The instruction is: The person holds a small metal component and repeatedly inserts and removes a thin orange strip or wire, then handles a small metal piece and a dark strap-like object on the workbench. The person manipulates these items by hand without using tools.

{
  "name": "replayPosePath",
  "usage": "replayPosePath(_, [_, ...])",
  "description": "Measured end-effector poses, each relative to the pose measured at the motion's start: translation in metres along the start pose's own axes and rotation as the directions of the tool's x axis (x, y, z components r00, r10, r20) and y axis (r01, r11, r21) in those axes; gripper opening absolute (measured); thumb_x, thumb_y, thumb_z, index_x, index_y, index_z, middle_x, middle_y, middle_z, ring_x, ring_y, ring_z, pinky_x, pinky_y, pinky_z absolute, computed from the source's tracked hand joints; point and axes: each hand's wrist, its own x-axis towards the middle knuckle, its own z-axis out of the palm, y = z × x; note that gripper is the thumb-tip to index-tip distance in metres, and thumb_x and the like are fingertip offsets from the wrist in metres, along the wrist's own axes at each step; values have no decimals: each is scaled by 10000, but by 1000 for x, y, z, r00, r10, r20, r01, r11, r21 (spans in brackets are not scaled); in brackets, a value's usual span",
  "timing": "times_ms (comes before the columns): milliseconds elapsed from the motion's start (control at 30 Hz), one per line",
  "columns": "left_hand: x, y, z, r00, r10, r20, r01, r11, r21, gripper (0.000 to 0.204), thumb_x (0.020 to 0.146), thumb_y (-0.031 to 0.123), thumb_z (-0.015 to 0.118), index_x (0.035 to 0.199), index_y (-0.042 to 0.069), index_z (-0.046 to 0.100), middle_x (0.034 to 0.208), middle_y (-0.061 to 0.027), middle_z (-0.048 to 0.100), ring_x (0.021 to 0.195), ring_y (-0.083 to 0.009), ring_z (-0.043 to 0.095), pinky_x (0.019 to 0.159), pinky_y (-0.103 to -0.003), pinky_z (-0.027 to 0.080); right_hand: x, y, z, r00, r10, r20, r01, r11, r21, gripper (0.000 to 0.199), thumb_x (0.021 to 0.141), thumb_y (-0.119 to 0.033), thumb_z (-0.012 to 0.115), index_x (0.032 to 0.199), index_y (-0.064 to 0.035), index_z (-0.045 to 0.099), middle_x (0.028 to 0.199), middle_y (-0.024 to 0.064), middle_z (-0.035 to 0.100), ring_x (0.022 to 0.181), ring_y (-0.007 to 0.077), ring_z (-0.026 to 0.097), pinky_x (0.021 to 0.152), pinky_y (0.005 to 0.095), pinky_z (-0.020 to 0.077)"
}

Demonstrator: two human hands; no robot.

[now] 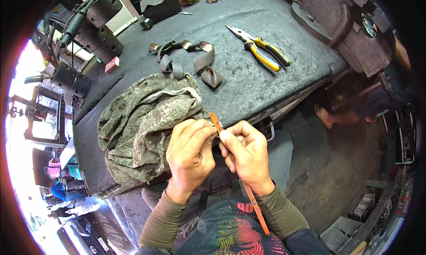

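Head view shows both hands meeting just off the worktable (pixel 248 84) edge beside a green patterned cloth (pixel 142 122), the left hand (pixel 191 151) and right hand (pixel 245 155) each pinching a thin orange strip (pixel 216 121), apparently steadying it between them.

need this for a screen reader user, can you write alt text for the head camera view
Two bare hands, left hand and right hand, pinch a thin orange blade between them at the edge of a dark metal workbench. A crumpled green patterned cloth lies beside the left hand; farther back lie curled metal strips and yellow-handled pliers.
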Motion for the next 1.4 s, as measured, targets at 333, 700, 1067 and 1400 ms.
replayPosePath(333, [-1,1,0,1000,-15,-9,15,1000,-1,252,817,-68,862,1035,28,781,1083,-99,782,1040,-340,730,902,-422,604,-3,-2,0,995,87,-55,-89,995,-38,153,1109,-89,711,1011,-9,625,733,31,642,470,35,490,401,222,352])
replayPosePath(700, [-1,3,1,999,-37,-35,38,999,5,228,820,-66,864,1009,37,789,1046,-92,783,1015,-329,727,902,-417,594,-24,-6,-12,995,-93,-40,80,965,-250,109,1035,21,776,1041,-8,671,886,-28,666,701,-4,552,581,178,432])
replayPosePath(1067, [-6,4,4,997,-15,-77,18,999,33,280,785,-76,853,1037,35,802,1063,-86,792,1014,-327,728,898,-417,596,-4,8,-5,974,-220,44,221,906,-361,117,1052,8,766,1164,36,751,924,-34,716,757,-25,577,632,169,462])
replayPosePath(1400, [-2,4,2,999,-16,-39,18,998,52,269,791,-83,865,1020,44,804,1056,-85,802,999,-324,737,882,-406,611,-1,6,-3,975,-221,15,214,924,-316,132,1064,-34,769,1164,52,764,876,-47,719,727,-34,545,587,181,434])
